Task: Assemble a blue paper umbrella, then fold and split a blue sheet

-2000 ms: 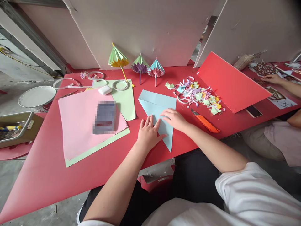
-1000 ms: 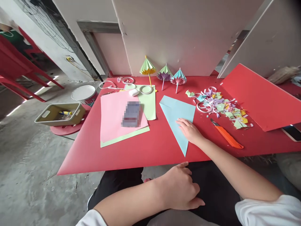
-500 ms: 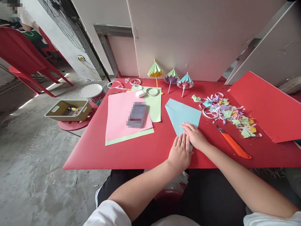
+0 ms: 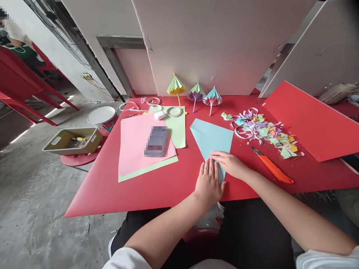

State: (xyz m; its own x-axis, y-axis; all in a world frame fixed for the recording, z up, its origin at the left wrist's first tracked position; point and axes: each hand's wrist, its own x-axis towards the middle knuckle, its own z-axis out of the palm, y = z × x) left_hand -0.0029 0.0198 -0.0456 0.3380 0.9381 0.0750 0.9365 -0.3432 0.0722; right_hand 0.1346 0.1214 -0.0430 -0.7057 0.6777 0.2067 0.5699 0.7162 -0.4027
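Observation:
A folded light-blue sheet of paper point(image 4: 214, 136) lies on the red table point(image 4: 157, 194) in front of me. My left hand point(image 4: 208, 183) rests flat on its near part, the fingers stretched forward and the thumb out to the right. Just beyond it, my right hand point(image 4: 228, 164) presses on the same paper, fingers extended to the left, their tips close to my left fingertips. Neither hand grips anything. The paper's lower edge is partly hidden under my hands.
Left are pink paper point(image 4: 131, 142), a blurred dark object point(image 4: 156, 142) and tape rolls. Three paper umbrellas point(image 4: 196, 93) stand at the back. To the right lie paper scraps point(image 4: 263, 131), an orange cutter point(image 4: 273, 168) and a red board point(image 4: 311, 123). A bin point(image 4: 74, 144) sits on a stool.
The view has shifted and tilted slightly. My right hand has slid a little on the blue paper, and my left thumb has spread away from the fingers, showing more of the paper's near end.

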